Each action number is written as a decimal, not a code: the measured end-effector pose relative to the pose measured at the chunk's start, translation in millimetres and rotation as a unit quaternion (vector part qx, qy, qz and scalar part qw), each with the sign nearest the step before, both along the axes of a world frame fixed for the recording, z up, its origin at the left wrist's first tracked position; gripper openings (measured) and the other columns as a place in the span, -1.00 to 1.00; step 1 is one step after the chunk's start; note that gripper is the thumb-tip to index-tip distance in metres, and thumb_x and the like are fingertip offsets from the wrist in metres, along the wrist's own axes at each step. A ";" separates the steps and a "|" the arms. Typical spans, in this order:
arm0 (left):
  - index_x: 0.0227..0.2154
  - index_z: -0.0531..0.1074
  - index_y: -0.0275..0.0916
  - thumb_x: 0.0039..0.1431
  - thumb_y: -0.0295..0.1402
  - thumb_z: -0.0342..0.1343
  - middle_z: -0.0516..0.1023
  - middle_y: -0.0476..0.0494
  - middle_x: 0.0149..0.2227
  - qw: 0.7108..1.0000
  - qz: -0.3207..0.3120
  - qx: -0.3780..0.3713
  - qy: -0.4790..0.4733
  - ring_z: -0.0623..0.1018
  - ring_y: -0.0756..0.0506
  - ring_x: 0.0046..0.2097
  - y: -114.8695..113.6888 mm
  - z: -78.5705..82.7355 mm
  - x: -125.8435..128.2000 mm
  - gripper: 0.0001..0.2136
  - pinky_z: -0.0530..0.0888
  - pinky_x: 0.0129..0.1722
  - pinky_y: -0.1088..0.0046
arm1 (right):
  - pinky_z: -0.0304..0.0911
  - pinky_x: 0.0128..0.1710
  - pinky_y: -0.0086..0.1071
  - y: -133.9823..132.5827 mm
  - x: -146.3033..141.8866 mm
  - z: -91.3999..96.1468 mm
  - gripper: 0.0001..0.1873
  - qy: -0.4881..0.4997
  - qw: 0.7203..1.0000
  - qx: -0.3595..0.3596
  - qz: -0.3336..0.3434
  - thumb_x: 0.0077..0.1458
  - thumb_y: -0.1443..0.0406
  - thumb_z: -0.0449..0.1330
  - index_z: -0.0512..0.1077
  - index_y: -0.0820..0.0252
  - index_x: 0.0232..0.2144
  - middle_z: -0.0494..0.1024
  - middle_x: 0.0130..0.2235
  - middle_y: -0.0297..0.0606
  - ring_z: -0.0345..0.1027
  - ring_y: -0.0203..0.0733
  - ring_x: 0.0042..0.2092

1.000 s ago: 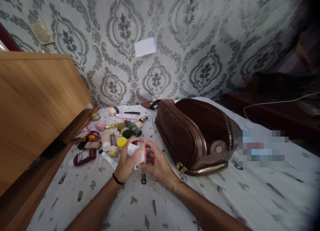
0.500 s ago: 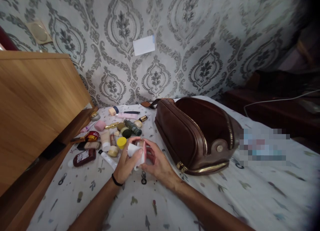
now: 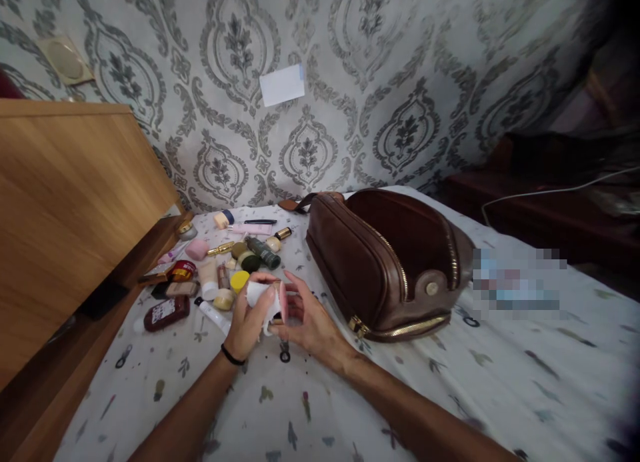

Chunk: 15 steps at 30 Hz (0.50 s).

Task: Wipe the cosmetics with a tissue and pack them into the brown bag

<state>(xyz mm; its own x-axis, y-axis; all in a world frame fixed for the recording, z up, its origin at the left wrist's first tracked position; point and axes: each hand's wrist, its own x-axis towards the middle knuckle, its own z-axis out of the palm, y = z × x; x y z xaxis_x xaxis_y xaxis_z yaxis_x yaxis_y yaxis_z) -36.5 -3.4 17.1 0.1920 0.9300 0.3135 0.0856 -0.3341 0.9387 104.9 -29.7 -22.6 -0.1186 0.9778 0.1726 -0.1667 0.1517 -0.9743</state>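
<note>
Both hands meet over the patterned bed sheet (image 3: 280, 409), just left of a brown leather toiletry bag (image 3: 385, 269). My left hand (image 3: 250, 322) pinches a white tissue (image 3: 261, 295) between thumb and fingers. My right hand (image 3: 307, 319) curls its fingers round a small pink item (image 3: 283, 302) pressed against the tissue; most of it is hidden. A black band circles my left wrist. The bag lies on its side with its gold zipper facing me.
Several cosmetics lie scattered to the left: a dark red bottle (image 3: 167, 313), a yellow-capped jar (image 3: 239, 281), a pink pad (image 3: 197, 249), tubes and pencils. A wooden headboard (image 3: 75, 202) rises at the left. A white cable (image 3: 545, 194) runs over dark furniture at right.
The hands have stayed together on the tissue and pink item, with the right fingers shifting slightly. The view has drifted a little, moving everything up and left.
</note>
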 end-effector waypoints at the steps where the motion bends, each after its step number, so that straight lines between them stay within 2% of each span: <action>1: -0.22 0.43 -0.22 0.20 -0.16 0.10 0.50 -0.08 -0.25 1.000 0.005 -0.002 -0.001 0.47 -0.09 -0.19 0.2 0.4 0.0 -0.76 0.39 -0.14 0.43 | 0.35 0.04 -0.06 0.4 0.0 -1.1 0.01 -0.006 1.000 -0.001 -0.007 -0.24 0.29 0.45 0.11 -0.04 0.24 0.38 0.08 -0.15 0.36 -0.04 0.04; 4: -0.21 0.44 -0.20 0.20 -0.15 0.11 0.52 -0.07 -0.24 1.000 0.007 -0.010 -0.006 0.48 -0.08 -0.18 0.6 0.6 -0.9 -0.76 0.40 -0.14 0.44 | 0.31 0.08 -0.06 1.7 0.6 -1.8 -0.12 -0.017 1.000 0.010 -0.011 -0.24 0.28 0.46 0.23 0.00 0.16 0.38 0.09 -0.14 0.35 -0.03 0.06; 6: -0.12 0.44 -0.20 0.18 -0.15 0.12 0.53 -0.10 -0.17 1.000 -0.011 -0.027 -0.009 0.49 -0.11 -0.13 0.9 -0.2 -2.2 -0.71 0.40 -0.09 0.41 | 0.30 0.10 -0.08 2.1 1.4 -0.3 -0.19 -0.007 1.000 0.022 -0.004 -0.23 0.31 0.45 0.27 0.01 0.11 0.37 0.11 -0.15 0.36 -0.05 0.07; 9: 0.03 0.39 -0.20 0.17 -0.14 0.14 0.51 -0.18 -0.01 0.997 -0.049 -0.062 -0.014 0.48 -0.18 0.01 1.6 -2.2 -4.2 -0.59 0.37 0.02 0.33 | 0.30 0.11 -0.12 2.3 2.6 2.2 -0.20 0.020 0.999 0.038 -0.010 -0.20 0.36 0.42 0.26 -0.02 0.11 0.32 0.15 -0.16 0.34 -0.07 0.10; 11: 0.05 0.38 -0.21 0.16 -0.14 0.16 0.49 -0.19 0.05 0.995 -0.065 -0.071 -0.015 0.45 -0.20 0.07 2.4 -3.2 -4.9 -0.56 0.34 0.07 0.30 | 0.31 0.10 -0.14 2.3 3.1 3.0 -0.19 0.028 0.998 0.046 -0.018 -0.21 0.38 0.40 0.26 -0.04 0.12 0.30 0.15 -0.18 0.34 -0.08 0.10; 15: -0.07 0.44 -0.22 0.11 -0.16 0.20 0.53 -0.14 -0.09 0.998 -0.045 -0.054 -0.006 0.48 -0.16 -0.04 3.7 -3.1 -4.0 -0.64 0.38 -0.01 0.36 | 0.33 0.08 -0.16 1.4 2.4 3.3 -0.22 0.005 0.998 0.059 -0.014 -0.20 0.42 0.37 0.31 -0.06 0.11 0.32 0.12 -0.20 0.38 -0.10 0.05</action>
